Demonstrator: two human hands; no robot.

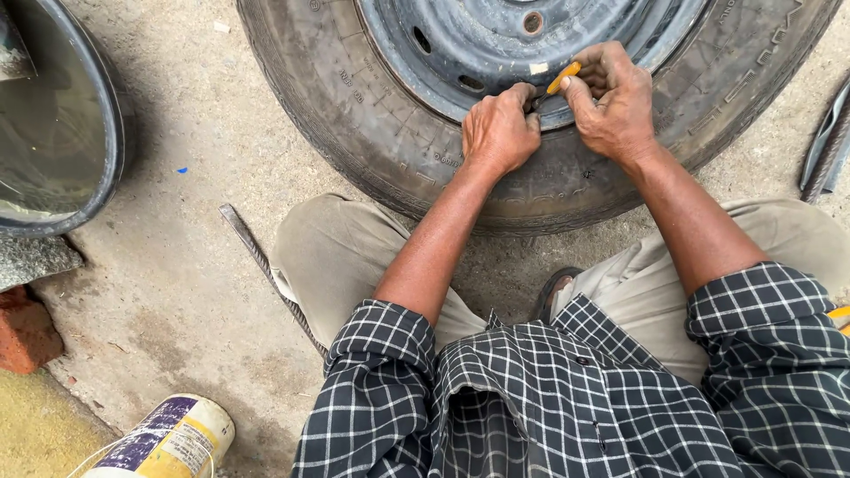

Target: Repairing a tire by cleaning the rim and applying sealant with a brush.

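Closely: right hand [613, 99] fingers pinching orange-handled tool [563, 78], left hand [498, 131] seemingly clenched against tyre [372, 124].

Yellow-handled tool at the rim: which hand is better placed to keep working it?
Probably the right hand: it already grips the tool. The left hand rests on the tyre beside it.

We are looking down at a rough concrete floor [195, 265]. A tyre [372, 133] on its steel rim is lying flat at the far edge. A ribbed metal rod [266, 265] is lying beside it, a tin can [168, 443] is lying at the near edge, and a red brick [25, 332] is sitting at the left.
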